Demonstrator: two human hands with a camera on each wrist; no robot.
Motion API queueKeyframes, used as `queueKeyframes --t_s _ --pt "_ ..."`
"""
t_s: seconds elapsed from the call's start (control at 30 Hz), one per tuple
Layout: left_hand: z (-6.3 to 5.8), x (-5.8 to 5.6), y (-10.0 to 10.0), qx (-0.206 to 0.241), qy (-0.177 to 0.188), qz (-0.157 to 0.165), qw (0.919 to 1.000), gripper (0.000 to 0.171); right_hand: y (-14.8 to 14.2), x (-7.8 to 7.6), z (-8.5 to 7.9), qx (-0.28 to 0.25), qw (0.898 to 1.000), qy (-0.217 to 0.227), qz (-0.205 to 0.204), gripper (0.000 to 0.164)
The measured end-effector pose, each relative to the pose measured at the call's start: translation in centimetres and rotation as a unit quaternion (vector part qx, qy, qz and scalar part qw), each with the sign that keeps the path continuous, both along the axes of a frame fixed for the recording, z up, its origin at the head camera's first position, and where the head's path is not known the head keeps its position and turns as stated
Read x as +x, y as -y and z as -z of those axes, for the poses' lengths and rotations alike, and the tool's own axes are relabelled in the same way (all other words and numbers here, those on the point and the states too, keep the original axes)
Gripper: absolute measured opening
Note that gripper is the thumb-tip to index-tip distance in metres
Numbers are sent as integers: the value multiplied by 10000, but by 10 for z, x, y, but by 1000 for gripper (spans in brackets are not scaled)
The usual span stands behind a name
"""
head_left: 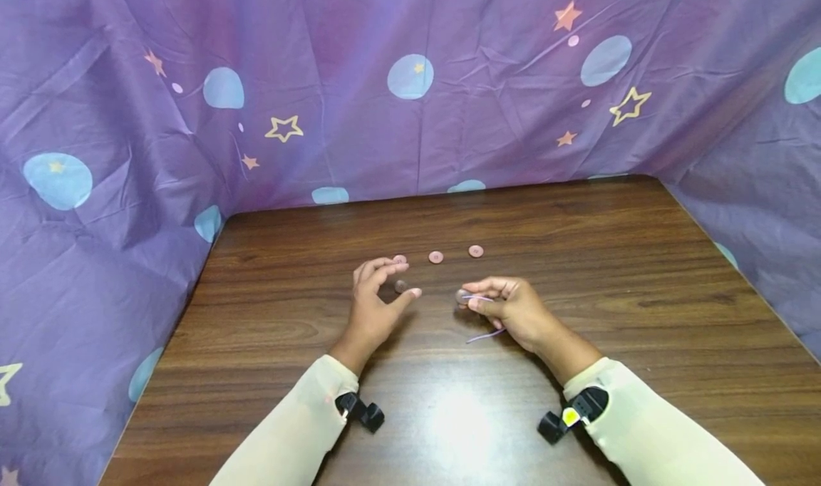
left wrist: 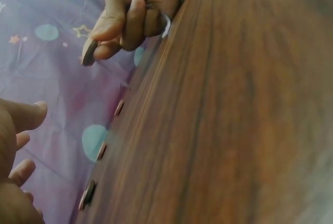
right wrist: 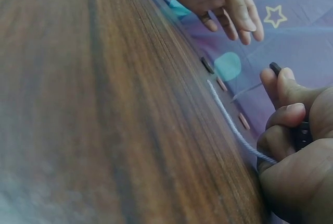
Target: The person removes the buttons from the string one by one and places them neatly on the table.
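My right hand pinches a dark brown button between thumb and forefinger, above the table. A light purple string runs through that hand, one end lying near the button and the other hanging below the fingers. In the right wrist view, a dark ridged thing shows within the curled fingers, mostly hidden. My left hand is spread with thumb and fingers apart, holding nothing. Between them, from above, a second brown button appears on the table. A pink button is partly covered by the left fingertips.
Two more pink buttons, one in the middle and one to the right, lie in a row beyond the hands. The wooden table reaches back to a purple patterned cloth, which also hangs at both sides.
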State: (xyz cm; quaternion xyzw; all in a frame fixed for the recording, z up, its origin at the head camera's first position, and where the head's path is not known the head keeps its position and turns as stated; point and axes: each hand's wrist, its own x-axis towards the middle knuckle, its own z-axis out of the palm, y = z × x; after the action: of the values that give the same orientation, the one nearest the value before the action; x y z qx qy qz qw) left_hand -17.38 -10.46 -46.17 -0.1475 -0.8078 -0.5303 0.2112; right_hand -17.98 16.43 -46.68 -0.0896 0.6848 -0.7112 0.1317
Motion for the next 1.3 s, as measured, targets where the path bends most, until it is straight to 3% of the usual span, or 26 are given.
queueKeyframes --t_s 0.1,0.3,0.53,0.73,1.3 --pt "-1 2 -3 9 -22 76 10000 44 0 1 0 71 10000 16 21 24" --pt "-4 8 -8 131 300 229 9992 43 1 2 0 119 9999 24 65 23" --pt "-7 16 -15 113 636 650 9958 44 1 2 0 30 10000 33 44 25" --pt "-8 19 -19 135 675 962 9930 45 3 4 -2 2 10000 32 61 28" --pt "-7 24 -25 195 841 1331 9873 43 12 14 -9 -36 9998 154 112 25"
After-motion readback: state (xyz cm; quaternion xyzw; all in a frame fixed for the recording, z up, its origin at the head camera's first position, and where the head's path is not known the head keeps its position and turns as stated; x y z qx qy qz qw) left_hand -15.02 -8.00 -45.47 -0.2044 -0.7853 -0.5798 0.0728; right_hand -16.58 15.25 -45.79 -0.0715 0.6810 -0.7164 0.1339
